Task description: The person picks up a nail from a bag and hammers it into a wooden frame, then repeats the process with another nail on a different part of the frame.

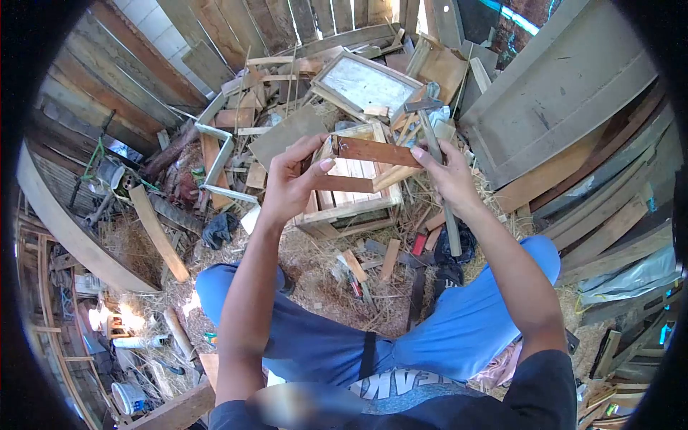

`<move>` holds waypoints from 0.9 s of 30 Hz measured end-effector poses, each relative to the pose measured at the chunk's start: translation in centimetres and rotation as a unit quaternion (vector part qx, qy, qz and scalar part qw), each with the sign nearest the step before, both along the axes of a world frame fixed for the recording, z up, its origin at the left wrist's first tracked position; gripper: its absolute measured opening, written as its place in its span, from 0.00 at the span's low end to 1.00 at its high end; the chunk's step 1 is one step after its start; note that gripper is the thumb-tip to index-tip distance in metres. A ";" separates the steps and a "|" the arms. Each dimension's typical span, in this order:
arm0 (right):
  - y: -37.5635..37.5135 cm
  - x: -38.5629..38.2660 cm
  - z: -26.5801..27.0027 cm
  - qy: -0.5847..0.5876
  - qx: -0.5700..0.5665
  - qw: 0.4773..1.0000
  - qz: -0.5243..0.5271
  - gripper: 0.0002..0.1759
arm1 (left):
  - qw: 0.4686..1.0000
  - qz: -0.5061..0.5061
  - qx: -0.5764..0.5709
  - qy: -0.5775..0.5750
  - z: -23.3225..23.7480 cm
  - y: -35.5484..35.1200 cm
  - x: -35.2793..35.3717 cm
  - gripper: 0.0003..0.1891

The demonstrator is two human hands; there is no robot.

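Note:
Two reddish-brown wood strips joined at a corner form a small wooden frame piece (380,151), held up in front of me. My left hand (294,175) grips its left corner, thumb and fingers on either side. At the other end, my right hand (451,175) touches the upper strip with its thumb and holds a hammer (432,136) by the handle. The hammer's head points up and away, and the handle hangs down past the palm. Below the frame piece, a slatted wooden crate (347,213) stands on the ground, partly hidden by it.
Scrap wood and a framed panel (365,82) lie beyond the crate. A large grey board (559,107) leans at the right, a curved plank (79,222) at the left. Short wood offcuts (390,259) lie on the straw-strewn ground near my legs. A white bucket (129,398) is at lower left.

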State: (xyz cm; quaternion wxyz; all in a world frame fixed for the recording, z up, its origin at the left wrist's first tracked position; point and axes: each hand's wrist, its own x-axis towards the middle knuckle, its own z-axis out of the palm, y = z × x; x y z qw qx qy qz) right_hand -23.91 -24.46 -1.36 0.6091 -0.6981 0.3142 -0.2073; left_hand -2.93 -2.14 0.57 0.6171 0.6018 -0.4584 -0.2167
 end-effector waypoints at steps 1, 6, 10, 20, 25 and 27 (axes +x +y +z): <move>0.1 -0.1 0.7 0.028 0.076 0.997 0.008 0.23 | 1.000 -0.008 0.000 -0.001 0.0 0.1 0.1 0.24; 0.4 0.5 0.3 -0.091 0.143 0.985 0.025 0.19 | 0.999 -0.002 -0.025 0.023 -0.3 0.0 0.1 0.25; 0.8 0.4 1.2 -0.161 0.181 0.970 0.018 0.14 | 0.996 0.004 -0.066 0.063 -1.2 0.0 0.5 0.26; 1.3 -0.7 2.3 -0.191 0.162 0.967 0.047 0.13 | 0.989 -0.020 -0.066 0.128 -1.9 0.3 1.0 0.30; 1.3 -0.8 2.2 -0.186 0.162 0.968 0.045 0.13 | 0.993 -0.016 -0.071 0.097 -1.8 0.1 0.9 0.31; 1.3 -0.8 2.1 -0.191 0.164 0.967 0.048 0.13 | 0.993 -0.016 -0.065 0.093 -1.8 0.2 0.9 0.31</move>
